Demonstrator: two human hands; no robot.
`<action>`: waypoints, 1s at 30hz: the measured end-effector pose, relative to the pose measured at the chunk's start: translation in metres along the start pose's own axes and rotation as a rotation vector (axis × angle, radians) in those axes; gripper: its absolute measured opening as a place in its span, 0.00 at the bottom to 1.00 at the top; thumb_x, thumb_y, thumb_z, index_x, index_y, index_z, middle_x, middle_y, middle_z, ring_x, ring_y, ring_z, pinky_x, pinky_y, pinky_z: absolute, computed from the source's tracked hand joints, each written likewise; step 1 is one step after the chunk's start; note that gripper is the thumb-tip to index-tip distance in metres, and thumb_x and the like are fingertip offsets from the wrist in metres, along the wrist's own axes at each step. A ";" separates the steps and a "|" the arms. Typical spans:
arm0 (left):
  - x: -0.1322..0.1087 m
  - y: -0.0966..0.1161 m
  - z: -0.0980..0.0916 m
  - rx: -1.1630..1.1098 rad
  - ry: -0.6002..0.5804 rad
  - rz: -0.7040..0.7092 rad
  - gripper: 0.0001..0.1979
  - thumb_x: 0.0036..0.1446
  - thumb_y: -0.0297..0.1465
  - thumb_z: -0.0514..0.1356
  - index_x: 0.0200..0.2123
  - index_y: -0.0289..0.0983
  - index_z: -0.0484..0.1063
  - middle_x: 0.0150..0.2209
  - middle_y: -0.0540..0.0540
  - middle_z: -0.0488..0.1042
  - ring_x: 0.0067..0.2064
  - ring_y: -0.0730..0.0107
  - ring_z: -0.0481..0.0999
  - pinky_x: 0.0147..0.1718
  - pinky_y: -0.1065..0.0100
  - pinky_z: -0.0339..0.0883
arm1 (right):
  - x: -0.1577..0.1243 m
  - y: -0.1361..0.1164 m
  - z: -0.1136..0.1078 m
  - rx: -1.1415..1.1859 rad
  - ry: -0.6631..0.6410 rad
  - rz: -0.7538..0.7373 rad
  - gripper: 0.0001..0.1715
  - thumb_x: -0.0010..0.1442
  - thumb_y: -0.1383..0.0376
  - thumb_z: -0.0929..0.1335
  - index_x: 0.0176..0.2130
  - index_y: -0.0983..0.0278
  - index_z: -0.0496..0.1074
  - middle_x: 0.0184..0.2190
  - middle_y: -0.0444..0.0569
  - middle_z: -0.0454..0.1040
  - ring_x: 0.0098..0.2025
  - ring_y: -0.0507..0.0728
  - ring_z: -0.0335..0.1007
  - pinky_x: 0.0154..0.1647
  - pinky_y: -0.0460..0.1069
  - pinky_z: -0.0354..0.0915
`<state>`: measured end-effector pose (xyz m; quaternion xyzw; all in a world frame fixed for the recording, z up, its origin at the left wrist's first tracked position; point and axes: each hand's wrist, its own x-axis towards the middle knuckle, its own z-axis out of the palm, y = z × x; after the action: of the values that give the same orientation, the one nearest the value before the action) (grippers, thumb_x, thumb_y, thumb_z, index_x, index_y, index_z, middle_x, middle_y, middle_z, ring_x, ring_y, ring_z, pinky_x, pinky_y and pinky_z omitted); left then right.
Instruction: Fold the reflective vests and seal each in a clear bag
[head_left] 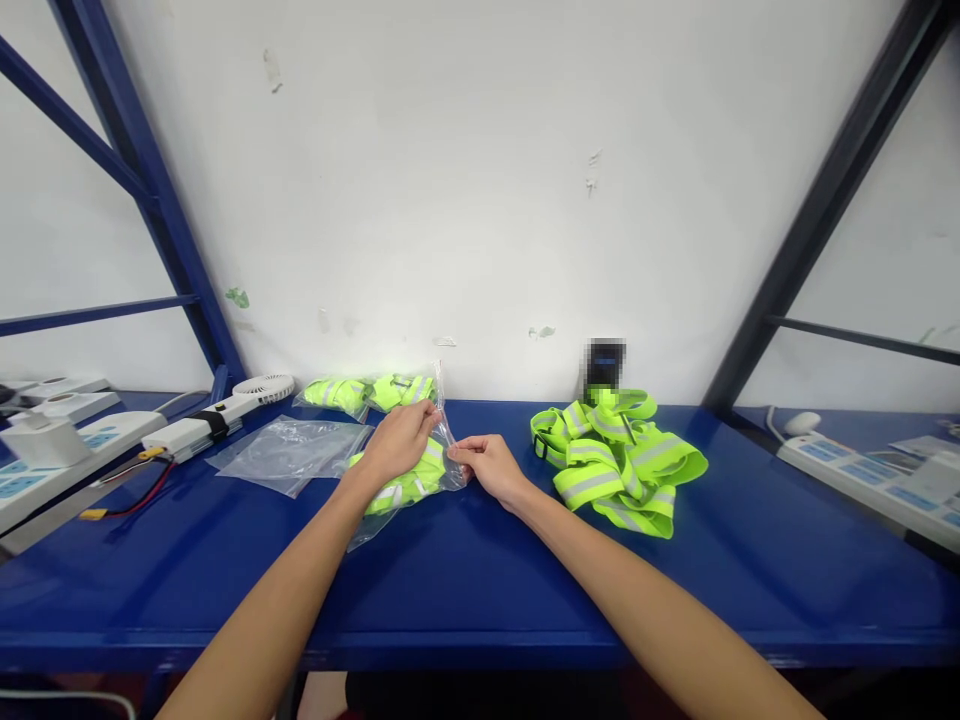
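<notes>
A clear plastic bag [409, 487] with a folded neon-yellow reflective vest inside lies on the blue table [480, 580]. My left hand [401, 440] pinches the bag's upper edge. My right hand [487, 465] pinches the same edge from the right, close to the left hand. To the right lies a loose pile of neon-yellow reflective vests [615, 460]. Behind my left hand, against the wall, lie bagged vests [367, 392]. Left of the hands lies a stack of empty clear bags [289, 452].
A white handheld fan [225, 410] and white boxes [52, 440] sit at the left, with a red-and-black cable [135, 497]. A small dark object [604, 368] stands against the wall. A white power strip [870, 480] lies at the right. Blue shelf posts rise on both sides.
</notes>
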<state>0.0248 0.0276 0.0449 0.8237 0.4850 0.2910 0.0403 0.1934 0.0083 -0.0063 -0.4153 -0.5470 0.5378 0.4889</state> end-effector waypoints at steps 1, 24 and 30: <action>0.000 0.001 0.000 0.012 -0.001 -0.001 0.15 0.65 0.39 0.47 0.32 0.39 0.67 0.29 0.46 0.74 0.33 0.62 0.72 0.33 0.67 0.57 | 0.000 0.000 0.000 -0.001 0.010 -0.003 0.13 0.45 0.60 0.74 0.27 0.69 0.76 0.16 0.41 0.68 0.18 0.48 0.58 0.22 0.45 0.57; -0.002 0.000 0.004 0.068 0.027 0.023 0.15 0.66 0.37 0.46 0.33 0.38 0.66 0.32 0.46 0.74 0.33 0.62 0.73 0.30 0.67 0.55 | 0.004 0.008 -0.001 -0.044 0.030 -0.019 0.14 0.44 0.58 0.74 0.27 0.67 0.75 0.15 0.41 0.67 0.18 0.49 0.57 0.20 0.46 0.55; -0.004 0.006 0.002 0.086 0.031 0.033 0.14 0.66 0.38 0.46 0.33 0.39 0.66 0.32 0.46 0.75 0.33 0.63 0.73 0.29 0.67 0.54 | 0.001 0.007 -0.002 -0.152 0.063 -0.123 0.13 0.47 0.58 0.72 0.29 0.66 0.76 0.17 0.40 0.66 0.20 0.49 0.56 0.22 0.46 0.53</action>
<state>0.0287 0.0216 0.0431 0.8279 0.4840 0.2834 -0.0076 0.1947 0.0098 -0.0136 -0.4336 -0.5949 0.4505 0.5051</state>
